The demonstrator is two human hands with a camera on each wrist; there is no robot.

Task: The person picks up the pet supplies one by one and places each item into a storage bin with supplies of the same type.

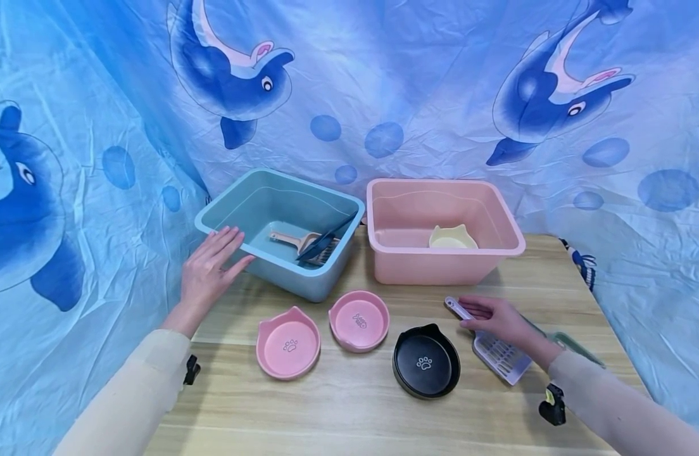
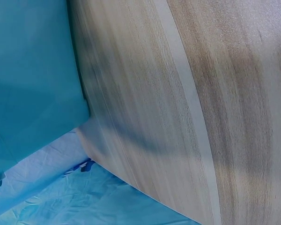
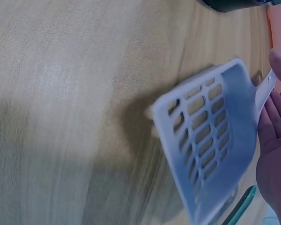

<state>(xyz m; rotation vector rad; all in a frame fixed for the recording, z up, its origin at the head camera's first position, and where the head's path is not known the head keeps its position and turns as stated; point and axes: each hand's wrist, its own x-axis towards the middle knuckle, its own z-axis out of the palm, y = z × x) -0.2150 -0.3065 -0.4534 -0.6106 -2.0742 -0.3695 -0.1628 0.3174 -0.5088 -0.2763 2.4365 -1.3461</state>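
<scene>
On the right side of a wooden table (image 1: 304, 418), a person's right hand (image 1: 500, 323) pinches the handle of a lilac scoop (image 1: 503, 356) between thumb and fingers, the handle's tip poking out past them. The scoop's long axis runs on a slant: handle toward the far left, slotted pan toward the near right, beside the wrist. From the fingertips, then, the pan lies back toward the person, while the handle's tip aims toward the pink tub (image 1: 429, 269). In the right wrist view the pan appears tilted above its shadow; whether an edge touches the wood, one cannot tell. Just to the right, partly hidden by the forearm, lies a green item (image 1: 577, 348). To the scoop's left, apart from it, sits a black bowl (image 1: 426, 362).

Farther out, the pink tub stands far and slightly left of the right hand, a yellow bowl (image 1: 453, 237) inside. At far left, the left hand (image 1: 207, 272) rests on the near rim of the blue tub (image 1: 278, 269), fingers straight, thumb spread apart; it is well away from the lilac scoop. A beige scoop (image 1: 287, 239) and a dark blue scoop (image 1: 325, 244) lie in that tub. Two pink bowls (image 1: 289, 345) sit nearer the person, before a dolphin-printed curtain (image 1: 349, 82).
</scene>
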